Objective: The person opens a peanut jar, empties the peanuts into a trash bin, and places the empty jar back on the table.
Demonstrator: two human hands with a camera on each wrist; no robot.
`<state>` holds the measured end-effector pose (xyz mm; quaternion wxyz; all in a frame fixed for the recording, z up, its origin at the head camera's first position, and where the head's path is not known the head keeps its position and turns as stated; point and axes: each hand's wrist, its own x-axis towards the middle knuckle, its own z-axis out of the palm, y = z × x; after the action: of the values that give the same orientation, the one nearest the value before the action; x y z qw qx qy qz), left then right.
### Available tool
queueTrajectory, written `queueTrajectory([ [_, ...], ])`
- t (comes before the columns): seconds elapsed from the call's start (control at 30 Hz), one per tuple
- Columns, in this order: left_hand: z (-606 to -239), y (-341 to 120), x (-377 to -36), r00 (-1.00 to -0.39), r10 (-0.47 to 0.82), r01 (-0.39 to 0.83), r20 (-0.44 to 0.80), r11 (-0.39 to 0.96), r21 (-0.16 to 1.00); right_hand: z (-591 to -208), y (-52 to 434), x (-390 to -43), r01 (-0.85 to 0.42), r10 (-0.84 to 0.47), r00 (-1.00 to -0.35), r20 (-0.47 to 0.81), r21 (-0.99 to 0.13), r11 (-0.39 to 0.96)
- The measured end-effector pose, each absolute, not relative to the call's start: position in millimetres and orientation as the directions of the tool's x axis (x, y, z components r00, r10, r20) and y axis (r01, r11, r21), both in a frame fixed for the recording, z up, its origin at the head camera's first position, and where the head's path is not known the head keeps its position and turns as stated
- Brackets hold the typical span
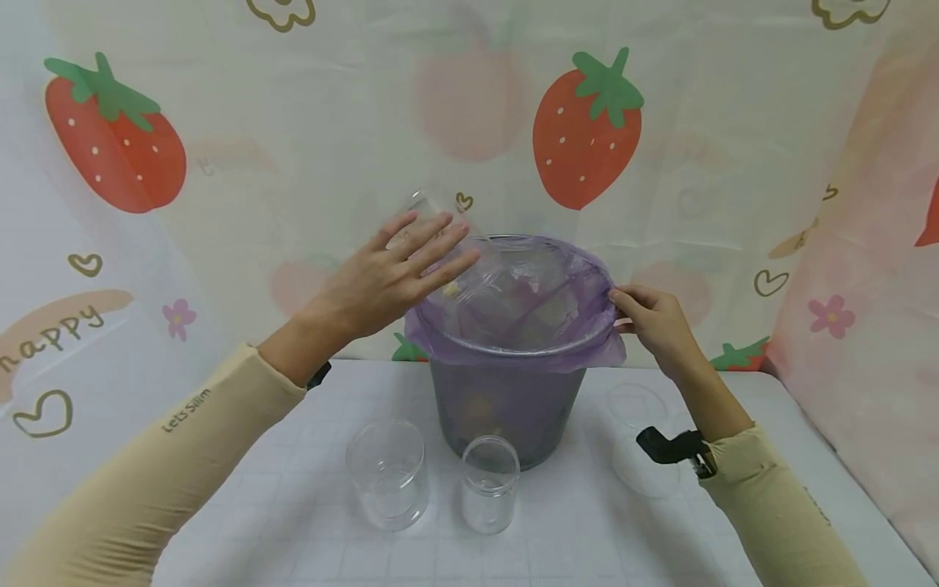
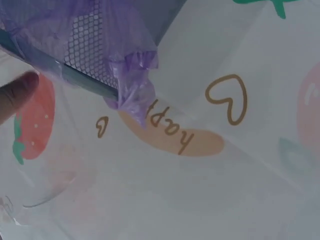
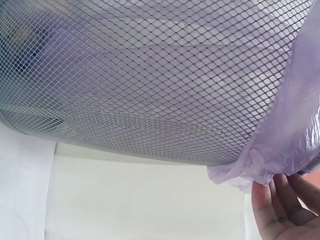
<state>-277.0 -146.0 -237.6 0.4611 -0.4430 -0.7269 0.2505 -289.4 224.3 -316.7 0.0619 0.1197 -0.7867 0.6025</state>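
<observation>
A dark mesh bin [image 1: 506, 408] lined with a purple bag [image 1: 579, 342] stands mid-table. My left hand [image 1: 421, 261] grips a clear jar [image 1: 425, 210] and holds it tilted over the bin's left rim, mouth toward the opening. In the left wrist view one fingertip [image 2: 20, 91] shows beside the bin's rim [image 2: 82, 80], with the folded bag edge [image 2: 132, 92] hanging below it. My right hand [image 1: 625, 310] pinches the bag's folded edge at the bin's right rim. Up close, its fingers [image 3: 280, 207] sit under the purple film [image 3: 285, 140] beside the mesh wall [image 3: 150, 75].
Two empty clear jars [image 1: 387, 474] [image 1: 489, 483] stand on the white gridded table [image 1: 293, 505] in front of the bin. Two clear lids [image 1: 637, 405] [image 1: 645, 466] lie to its right. A strawberry-print cloth [image 1: 587, 130] hangs close behind.
</observation>
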Motion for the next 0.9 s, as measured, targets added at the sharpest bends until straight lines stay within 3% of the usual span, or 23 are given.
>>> queueTrajectory([
  [0.33,-240.0,-137.6,-276.0,-0.194,0.872,0.353,0.449,0.489,-0.797,-317.7,224.2,-289.5,-0.259,-0.107,-0.965,0.240,-0.934,0.246],
  [0.9,-242.4,-138.5,-275.9,-0.187,0.822,0.377,0.538,0.566,-0.733,-315.9,224.8,-288.8,-0.250,-0.105,-0.967,0.230,-0.936,0.250],
])
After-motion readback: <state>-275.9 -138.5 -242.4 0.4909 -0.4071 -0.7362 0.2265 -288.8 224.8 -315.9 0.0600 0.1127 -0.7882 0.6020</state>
